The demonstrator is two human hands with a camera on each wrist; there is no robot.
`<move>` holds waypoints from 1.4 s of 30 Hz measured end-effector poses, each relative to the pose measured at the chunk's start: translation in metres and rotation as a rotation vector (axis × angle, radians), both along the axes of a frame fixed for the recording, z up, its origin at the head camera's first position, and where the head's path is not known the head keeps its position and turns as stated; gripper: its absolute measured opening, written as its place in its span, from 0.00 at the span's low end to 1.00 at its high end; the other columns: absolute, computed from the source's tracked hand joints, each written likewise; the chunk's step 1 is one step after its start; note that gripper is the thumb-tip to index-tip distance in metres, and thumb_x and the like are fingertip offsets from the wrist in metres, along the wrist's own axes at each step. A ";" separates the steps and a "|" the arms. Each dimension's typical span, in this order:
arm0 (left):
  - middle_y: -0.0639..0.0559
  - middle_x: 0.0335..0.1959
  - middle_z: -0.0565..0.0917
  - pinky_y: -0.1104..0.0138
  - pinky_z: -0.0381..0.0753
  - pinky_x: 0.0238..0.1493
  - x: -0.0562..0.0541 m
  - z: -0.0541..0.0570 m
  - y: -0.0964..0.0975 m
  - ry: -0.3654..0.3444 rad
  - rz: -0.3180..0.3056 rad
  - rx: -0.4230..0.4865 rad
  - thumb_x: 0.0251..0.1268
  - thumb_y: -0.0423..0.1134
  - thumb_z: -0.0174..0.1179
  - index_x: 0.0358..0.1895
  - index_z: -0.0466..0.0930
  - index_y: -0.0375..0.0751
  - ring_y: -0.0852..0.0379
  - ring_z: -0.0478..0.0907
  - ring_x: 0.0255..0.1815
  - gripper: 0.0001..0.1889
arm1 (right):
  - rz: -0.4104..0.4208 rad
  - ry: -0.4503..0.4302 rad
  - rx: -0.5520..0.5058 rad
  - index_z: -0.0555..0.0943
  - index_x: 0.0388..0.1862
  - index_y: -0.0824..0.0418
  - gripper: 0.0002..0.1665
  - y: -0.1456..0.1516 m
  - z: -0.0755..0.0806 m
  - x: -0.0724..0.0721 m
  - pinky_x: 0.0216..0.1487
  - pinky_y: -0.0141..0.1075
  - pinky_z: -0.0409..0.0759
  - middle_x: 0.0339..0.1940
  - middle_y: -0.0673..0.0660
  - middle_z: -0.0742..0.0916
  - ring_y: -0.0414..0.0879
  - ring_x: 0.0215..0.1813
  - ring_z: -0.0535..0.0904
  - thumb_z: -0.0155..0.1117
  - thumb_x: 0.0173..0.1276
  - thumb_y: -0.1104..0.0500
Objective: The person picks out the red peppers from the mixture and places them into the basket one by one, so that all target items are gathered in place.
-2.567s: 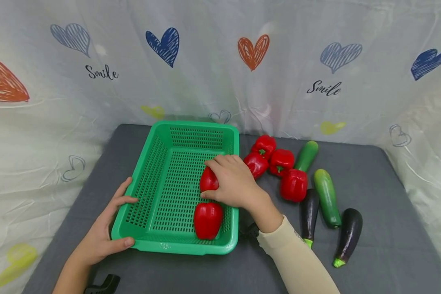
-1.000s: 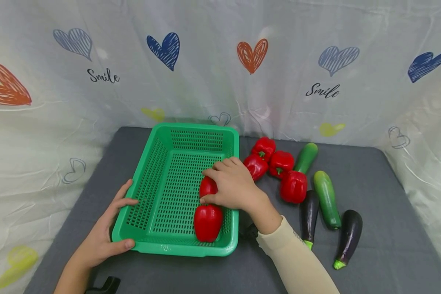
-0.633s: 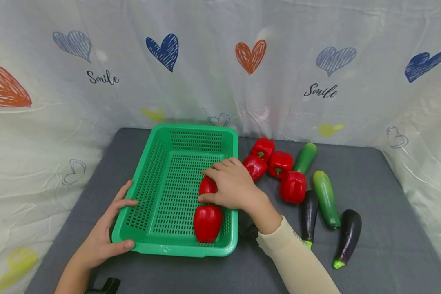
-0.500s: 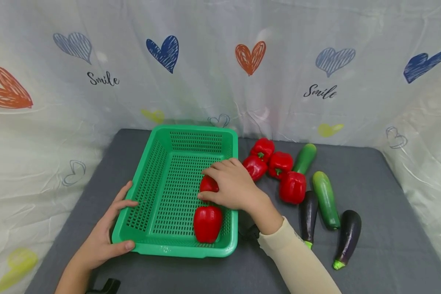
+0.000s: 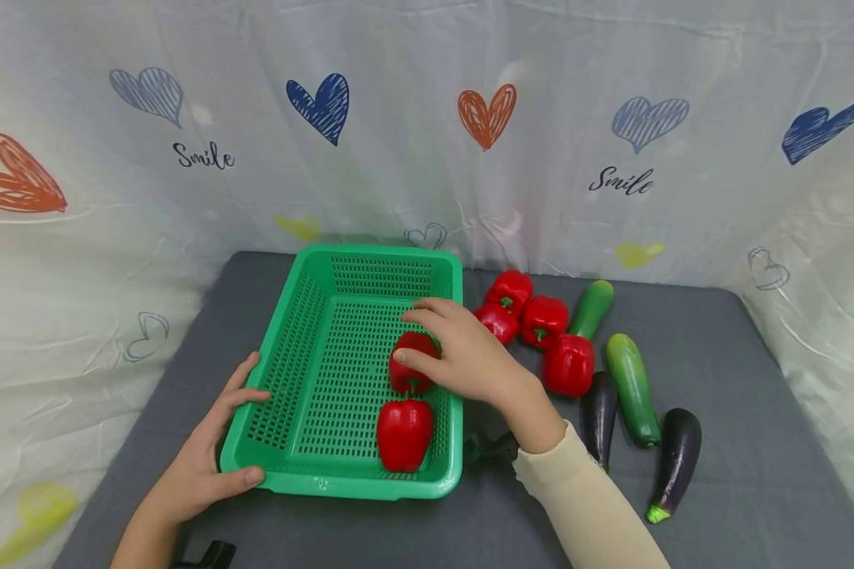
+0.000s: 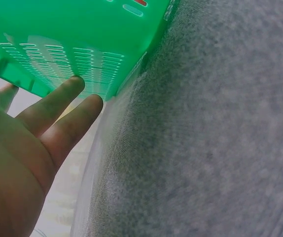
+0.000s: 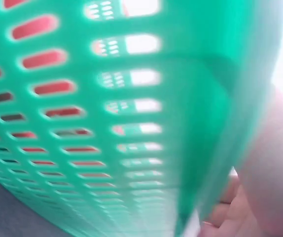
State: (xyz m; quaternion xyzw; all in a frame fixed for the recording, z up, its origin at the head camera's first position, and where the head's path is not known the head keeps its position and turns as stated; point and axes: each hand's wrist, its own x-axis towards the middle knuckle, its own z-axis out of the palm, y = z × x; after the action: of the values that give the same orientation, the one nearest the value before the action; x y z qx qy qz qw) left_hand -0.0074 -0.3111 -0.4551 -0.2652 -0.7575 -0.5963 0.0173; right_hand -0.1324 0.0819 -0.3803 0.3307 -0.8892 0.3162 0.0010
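A green plastic basket stands on the grey table, with two red bell peppers along its right side. My left hand holds its near left corner, thumb on the front rim and a finger over the left rim. In the left wrist view two straight fingers lie along the outer wall. Over the farther bell pepper my right hand spreads its fingers, thumb in front of it; contact is unclear. The nearer bell pepper lies untouched. The right wrist view mostly shows the slotted basket wall.
Right of the basket lie several more red bell peppers. Two zucchini and two eggplants lie farther right. A black object sits at the front edge of view. A printed curtain hangs behind the table.
My right hand has loosened its grip on the farther bell pepper, its fingers lifting and shifting right; more of that pepper shows. My left hand stays on the basket.
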 end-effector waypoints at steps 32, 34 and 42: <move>0.35 0.91 0.42 0.69 0.48 0.76 0.000 0.000 0.000 0.014 0.005 -0.014 0.56 0.28 0.74 0.75 0.66 0.25 0.45 0.37 0.92 0.42 | -0.392 -0.160 0.101 0.69 0.83 0.63 0.41 0.068 -0.002 -0.023 0.75 0.62 0.72 0.78 0.63 0.77 0.62 0.78 0.72 0.65 0.80 0.44; 0.34 0.91 0.42 0.70 0.48 0.76 -0.001 -0.001 0.000 0.017 0.004 -0.014 0.56 0.28 0.74 0.75 0.66 0.25 0.45 0.37 0.92 0.42 | -0.396 -0.166 0.120 0.70 0.83 0.63 0.42 0.070 -0.004 -0.023 0.73 0.63 0.74 0.77 0.63 0.78 0.62 0.76 0.73 0.67 0.79 0.43; 0.34 0.91 0.42 0.70 0.49 0.76 -0.001 -0.001 0.000 0.018 0.001 -0.008 0.56 0.28 0.74 0.75 0.66 0.25 0.45 0.38 0.92 0.42 | -0.387 -0.175 0.171 0.73 0.79 0.65 0.43 0.070 -0.006 -0.023 0.62 0.60 0.83 0.67 0.63 0.84 0.60 0.64 0.80 0.72 0.74 0.43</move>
State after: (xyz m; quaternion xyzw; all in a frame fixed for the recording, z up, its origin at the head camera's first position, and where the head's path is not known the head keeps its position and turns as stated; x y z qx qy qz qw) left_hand -0.0082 -0.3109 -0.4557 -0.2701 -0.7600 -0.5907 0.0233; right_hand -0.1549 0.1516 -0.3865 0.1241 -0.9563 0.2610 -0.0436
